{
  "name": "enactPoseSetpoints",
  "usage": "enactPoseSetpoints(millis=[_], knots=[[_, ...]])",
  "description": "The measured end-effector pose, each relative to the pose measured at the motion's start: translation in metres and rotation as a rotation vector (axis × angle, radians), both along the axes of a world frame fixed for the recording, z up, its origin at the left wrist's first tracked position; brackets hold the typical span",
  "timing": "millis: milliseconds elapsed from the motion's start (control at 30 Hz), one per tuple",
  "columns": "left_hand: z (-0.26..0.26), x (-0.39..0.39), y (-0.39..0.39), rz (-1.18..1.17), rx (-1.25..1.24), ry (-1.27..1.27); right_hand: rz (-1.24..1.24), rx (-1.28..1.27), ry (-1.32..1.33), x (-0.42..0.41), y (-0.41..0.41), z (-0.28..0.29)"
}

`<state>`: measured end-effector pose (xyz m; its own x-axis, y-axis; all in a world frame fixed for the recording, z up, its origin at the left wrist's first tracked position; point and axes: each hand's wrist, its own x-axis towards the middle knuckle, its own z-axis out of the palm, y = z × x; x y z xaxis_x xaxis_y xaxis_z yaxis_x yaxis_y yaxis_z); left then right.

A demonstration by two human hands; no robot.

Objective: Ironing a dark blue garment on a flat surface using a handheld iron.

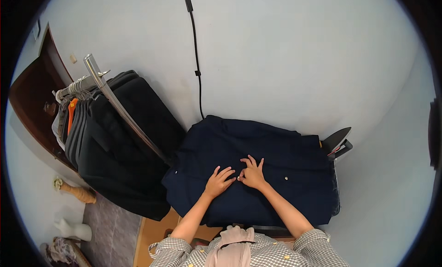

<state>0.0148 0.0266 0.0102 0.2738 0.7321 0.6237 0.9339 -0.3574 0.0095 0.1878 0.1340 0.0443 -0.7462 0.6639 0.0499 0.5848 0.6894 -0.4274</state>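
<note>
A dark navy garment [290,201], apparently a jacket, lies spread out in front of me. My left hand [220,182] rests on the cloth with its fingers apart, its fingertips close to a small shiny button [238,178]. Thumb and forefinger of my right hand [252,174] pinch at that button, and the other fingers fan out. Further right on the cloth sits another metallic button [286,178]. A small white mark [176,172] shows near the garment's left end. The surface beneath is mostly hidden.
On the left, a metal clothes rack [127,118] carries several dark garments [114,163] and an orange hanger [71,111]. A clothes iron [339,142] stands at the right end, by the wall. A black cable [197,59] runs down the wall behind.
</note>
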Motion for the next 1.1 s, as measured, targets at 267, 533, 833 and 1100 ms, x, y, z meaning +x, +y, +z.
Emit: enactPoseSetpoints(millis=[267, 533, 833, 1100], knots=[[-0.004, 0.018, -0.005, 0.080, 0.005, -0.054, -0.028, -0.007, 0.109, 0.000, -0.001, -0.006], [-0.006, 0.020, 0.001, 0.064, -0.029, -0.059, 0.084, -0.031, 0.186, 0.005, 0.011, 0.003], [-0.009, 0.022, -0.001, 0.149, -0.072, -0.319, 0.140, 0.033, 0.208, -0.003, 0.000, -0.006], [-0.007, 0.024, 0.003, 0.154, -0.085, -0.359, 0.059, -0.040, 0.235, -0.005, -0.002, -0.020]])
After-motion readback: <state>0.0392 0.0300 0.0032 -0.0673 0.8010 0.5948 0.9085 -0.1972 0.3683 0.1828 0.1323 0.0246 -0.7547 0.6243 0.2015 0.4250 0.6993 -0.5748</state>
